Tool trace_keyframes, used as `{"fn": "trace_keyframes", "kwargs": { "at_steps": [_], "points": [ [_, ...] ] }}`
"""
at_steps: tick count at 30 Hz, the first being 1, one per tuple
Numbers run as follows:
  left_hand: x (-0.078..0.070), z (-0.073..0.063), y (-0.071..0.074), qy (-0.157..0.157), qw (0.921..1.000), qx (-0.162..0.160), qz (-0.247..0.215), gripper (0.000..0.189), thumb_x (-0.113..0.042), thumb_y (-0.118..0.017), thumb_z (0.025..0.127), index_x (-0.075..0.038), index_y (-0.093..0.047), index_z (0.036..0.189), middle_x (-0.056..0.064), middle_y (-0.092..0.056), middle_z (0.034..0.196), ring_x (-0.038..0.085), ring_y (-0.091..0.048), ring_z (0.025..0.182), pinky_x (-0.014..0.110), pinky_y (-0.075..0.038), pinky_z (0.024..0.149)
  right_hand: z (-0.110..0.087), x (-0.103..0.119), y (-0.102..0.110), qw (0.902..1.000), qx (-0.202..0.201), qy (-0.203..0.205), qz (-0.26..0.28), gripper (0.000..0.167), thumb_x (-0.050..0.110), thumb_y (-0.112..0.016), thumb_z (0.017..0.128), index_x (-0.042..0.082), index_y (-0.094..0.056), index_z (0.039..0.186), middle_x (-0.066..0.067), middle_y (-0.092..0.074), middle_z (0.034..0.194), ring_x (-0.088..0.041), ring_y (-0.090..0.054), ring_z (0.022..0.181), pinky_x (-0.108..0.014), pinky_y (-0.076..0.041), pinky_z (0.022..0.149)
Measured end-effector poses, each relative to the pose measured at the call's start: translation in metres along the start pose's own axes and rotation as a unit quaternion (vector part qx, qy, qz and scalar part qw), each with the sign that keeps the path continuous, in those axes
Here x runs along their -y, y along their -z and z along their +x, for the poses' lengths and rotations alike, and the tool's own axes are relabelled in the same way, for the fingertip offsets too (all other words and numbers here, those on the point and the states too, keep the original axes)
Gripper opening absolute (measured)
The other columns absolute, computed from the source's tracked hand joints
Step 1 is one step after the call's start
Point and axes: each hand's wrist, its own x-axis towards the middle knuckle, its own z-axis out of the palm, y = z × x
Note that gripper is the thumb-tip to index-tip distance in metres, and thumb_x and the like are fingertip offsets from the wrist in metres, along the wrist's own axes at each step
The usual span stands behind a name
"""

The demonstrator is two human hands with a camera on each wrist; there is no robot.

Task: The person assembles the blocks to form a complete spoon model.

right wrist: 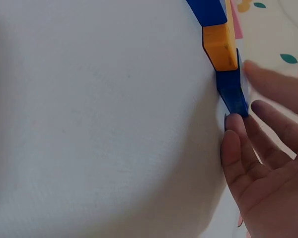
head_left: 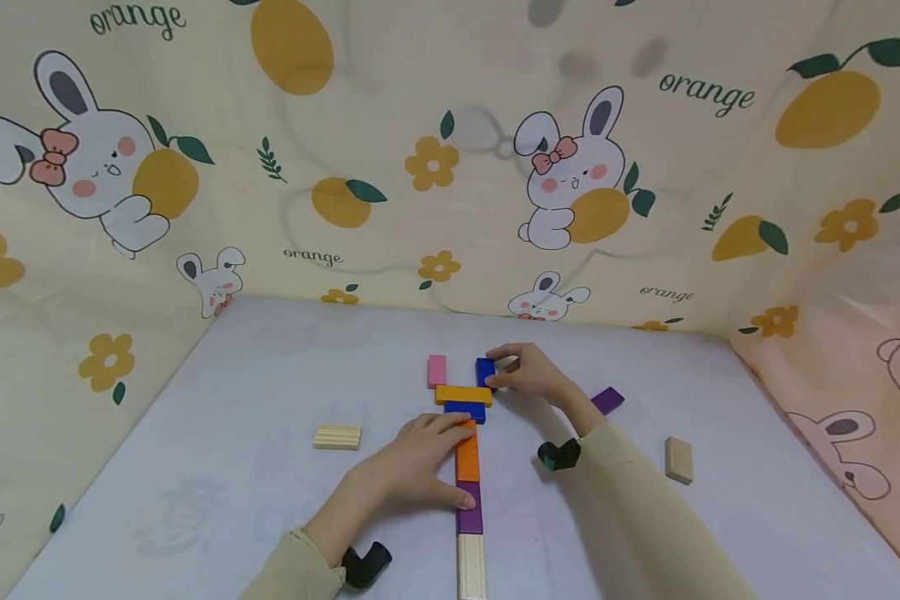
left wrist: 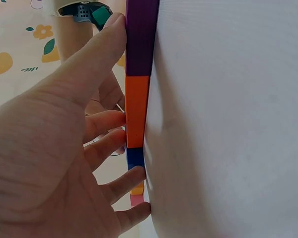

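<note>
A line of toy blocks runs away from me: a pale wooden block (head_left: 472, 567), a purple block (head_left: 470, 518), an orange block (head_left: 467, 454), then a crosswise blue block (head_left: 464, 410) and a crosswise yellow block (head_left: 462, 395). My left hand (head_left: 412, 462) rests along the line's left side, fingers spread; its thumb touches the purple block and its fingertips reach the orange and blue ones. Beyond the yellow block's right end, my right hand (head_left: 528, 372) pinches another blue block (right wrist: 232, 94) between thumb and fingers. A pink block (head_left: 437, 372) stands at the yellow block's left end.
A ridged pale wooden block (head_left: 337, 437) lies left of the line. To the right are a loose purple block (head_left: 608, 401) and a plain wooden block (head_left: 678, 460). Patterned cloth (head_left: 375, 100) rises behind the white tabletop (head_left: 217, 400).
</note>
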Motion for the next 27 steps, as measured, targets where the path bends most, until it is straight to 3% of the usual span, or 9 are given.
{"fn": "trace_keyframes", "kwargs": {
  "at_steps": [6, 9, 16, 23, 27],
  "points": [
    [0.001, 0.000, 0.000, 0.003, 1.0000, 0.002, -0.001, 0.091, -0.066, -0.070, 0.077, -0.023, -0.041, 0.151, -0.001, -0.029, 0.158, 0.030, -0.027, 0.141, 0.054, -0.022, 0.113, -0.018, 0.007, -0.005, 0.9986, -0.049, -0.017, 0.009, 0.046, 0.031, -0.075, 0.089, 0.011, -0.064, 0.129, -0.010, -0.057, 0.132, -0.029, -0.057, 0.107, -0.039, -0.053, 0.087],
    [0.001, 0.000, 0.000, 0.002, 1.0000, 0.003, 0.000, 0.091, -0.066, -0.070, 0.077, -0.022, -0.041, 0.151, 0.000, -0.029, 0.158, 0.031, -0.027, 0.141, 0.054, -0.022, 0.113, -0.038, 0.013, -0.010, 0.9977, -0.064, 0.013, -0.017, 0.045, 0.030, -0.076, 0.088, 0.010, -0.065, 0.127, -0.010, -0.057, 0.130, -0.029, -0.058, 0.107, -0.040, -0.054, 0.084],
    [0.000, 0.001, 0.001, 0.000, 1.0000, 0.000, 0.009, 0.092, -0.066, -0.071, 0.077, -0.020, -0.041, 0.151, 0.001, -0.030, 0.158, 0.031, -0.028, 0.140, 0.053, -0.022, 0.114, -0.081, 0.025, -0.021, 0.9898, -0.053, 0.103, -0.084, 0.052, 0.025, -0.082, 0.082, 0.005, -0.065, 0.127, -0.007, -0.059, 0.131, -0.031, -0.056, 0.112, -0.046, -0.053, 0.088],
    [0.000, 0.000, 0.001, 0.004, 1.0000, -0.004, 0.008, 0.096, -0.067, -0.071, 0.076, -0.019, -0.039, 0.152, 0.000, -0.031, 0.157, 0.030, -0.029, 0.140, 0.053, -0.022, 0.113, -0.103, 0.028, -0.037, 0.9850, -0.026, 0.104, -0.135, 0.074, 0.041, -0.087, 0.073, 0.007, -0.061, 0.134, -0.008, -0.052, 0.139, -0.033, -0.044, 0.128, -0.054, -0.040, 0.103],
    [0.000, 0.000, 0.000, 0.001, 0.9999, -0.003, 0.010, 0.098, -0.069, -0.070, 0.076, -0.017, -0.038, 0.153, 0.000, -0.030, 0.158, 0.029, -0.029, 0.140, 0.052, -0.022, 0.114, -0.106, 0.026, -0.045, 0.9838, -0.019, 0.107, -0.143, 0.082, 0.048, -0.086, 0.071, 0.007, -0.059, 0.136, -0.008, -0.049, 0.142, -0.033, -0.038, 0.132, -0.056, -0.038, 0.104]
  ]
}}
